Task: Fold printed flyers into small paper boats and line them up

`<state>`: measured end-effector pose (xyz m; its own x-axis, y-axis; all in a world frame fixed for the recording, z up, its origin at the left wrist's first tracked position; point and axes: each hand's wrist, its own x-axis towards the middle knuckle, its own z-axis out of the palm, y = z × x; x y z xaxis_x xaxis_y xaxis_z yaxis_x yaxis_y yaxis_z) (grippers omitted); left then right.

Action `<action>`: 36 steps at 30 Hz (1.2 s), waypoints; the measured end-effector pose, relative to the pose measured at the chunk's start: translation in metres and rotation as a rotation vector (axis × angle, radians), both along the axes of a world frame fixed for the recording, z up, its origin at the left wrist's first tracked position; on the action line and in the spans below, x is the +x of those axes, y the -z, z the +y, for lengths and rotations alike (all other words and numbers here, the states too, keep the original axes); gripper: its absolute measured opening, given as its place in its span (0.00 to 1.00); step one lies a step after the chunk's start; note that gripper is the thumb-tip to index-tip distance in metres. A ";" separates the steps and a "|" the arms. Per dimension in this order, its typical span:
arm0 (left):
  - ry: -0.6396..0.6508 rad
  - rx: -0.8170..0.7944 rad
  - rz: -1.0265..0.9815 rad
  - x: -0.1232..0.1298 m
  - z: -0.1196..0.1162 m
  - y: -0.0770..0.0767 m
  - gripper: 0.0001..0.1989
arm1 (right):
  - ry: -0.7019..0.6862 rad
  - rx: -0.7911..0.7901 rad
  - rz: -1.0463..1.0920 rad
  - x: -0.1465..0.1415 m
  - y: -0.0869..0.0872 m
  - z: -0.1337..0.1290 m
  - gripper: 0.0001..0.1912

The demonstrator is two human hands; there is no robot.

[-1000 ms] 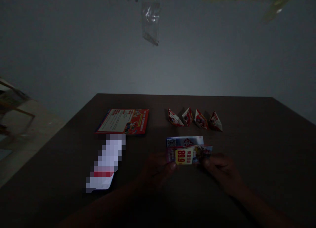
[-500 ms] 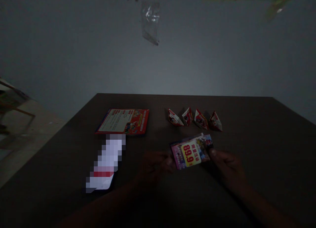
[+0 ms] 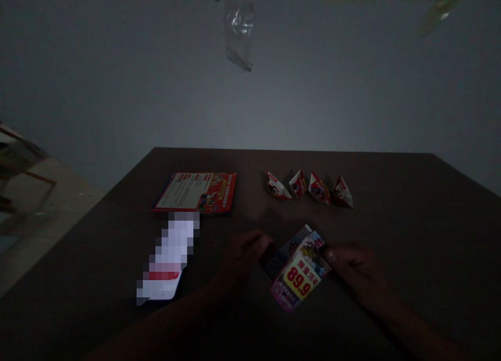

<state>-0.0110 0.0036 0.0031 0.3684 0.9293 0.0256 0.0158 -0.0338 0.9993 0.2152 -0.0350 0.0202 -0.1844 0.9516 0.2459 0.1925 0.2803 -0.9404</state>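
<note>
A folded, glossy printed leaflet [image 3: 299, 277] is held over the table, tilted, with a yellow panel reading 89.9 facing me. A darker layer of it juts out behind on the upper left. My right hand [image 3: 358, 269] pinches its right edge between thumb and fingers. Just left of the leaflet is my left hand [image 3: 246, 254], thumb raised and fingers loosely bent apart. Its fingertips are dim beside the dark layer, and whether they touch it I cannot make out. Several small folded red-and-white paper pieces [image 3: 320, 189] stand in a row beyond the hands.
Red-and-white printed sheets [image 3: 183, 191] lie at the left on the dark table [image 3: 410, 220]. Nearer me is a phone [image 3: 168, 288] with a lit, pixelated screen. A clear plastic bag [image 3: 239, 32] hangs on the wall behind. The light is dim.
The leaflet has turned clockwise and tipped lower, and its layers have spread apart. My left hand has come off its lower left edge and shifted slightly up; my right hand still grips it.
</note>
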 end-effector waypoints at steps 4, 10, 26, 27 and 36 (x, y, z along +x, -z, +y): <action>0.040 -0.029 0.016 -0.001 -0.001 0.002 0.20 | -0.025 0.051 -0.022 0.000 0.002 0.001 0.23; 0.105 -0.099 -0.002 0.000 -0.002 0.000 0.19 | -0.087 0.062 -0.018 0.002 0.006 0.002 0.20; 0.158 -0.072 0.087 0.011 -0.012 -0.006 0.10 | -0.254 0.120 -0.300 -0.005 0.016 0.002 0.20; 0.152 -0.065 0.106 0.012 -0.013 -0.007 0.10 | -0.255 0.141 -0.309 -0.006 0.015 0.002 0.20; -0.007 0.044 0.126 0.012 -0.015 -0.006 0.07 | -0.063 0.024 -0.164 -0.004 0.010 -0.004 0.06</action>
